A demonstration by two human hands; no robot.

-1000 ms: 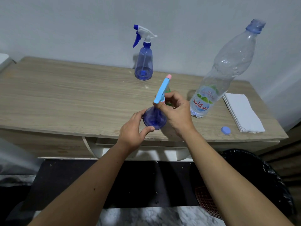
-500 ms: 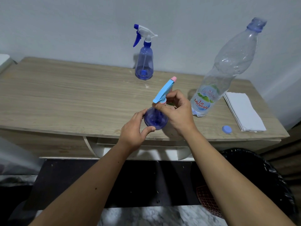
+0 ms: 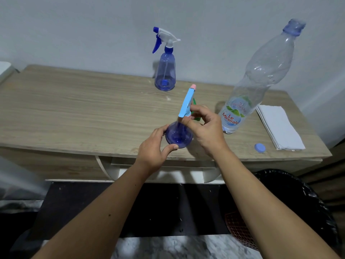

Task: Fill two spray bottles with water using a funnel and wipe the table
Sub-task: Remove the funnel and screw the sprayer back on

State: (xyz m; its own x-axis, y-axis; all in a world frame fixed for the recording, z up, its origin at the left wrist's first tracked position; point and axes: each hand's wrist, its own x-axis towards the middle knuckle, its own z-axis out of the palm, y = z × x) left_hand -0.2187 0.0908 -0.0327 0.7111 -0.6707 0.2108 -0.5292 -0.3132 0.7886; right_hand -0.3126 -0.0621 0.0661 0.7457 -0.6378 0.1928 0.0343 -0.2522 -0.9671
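Bottle (image 3: pixel 178 135) stands near the tabletop (image 3: pixel 74 113) front edge, its sprayer head (image 3: pixel 187 101) turned steeper than before. Left hand (image 3: pixel 155 146) fingers wrap its base; right hand (image 3: pixel 206 128) pinches the collar. Water bottle (image 3: pixel 261 77) label reads "Le Minerale".

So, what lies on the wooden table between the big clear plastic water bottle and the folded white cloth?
Nothing: in the head view, bare wooden table separates the clear plastic water bottle from the folded white cloth.
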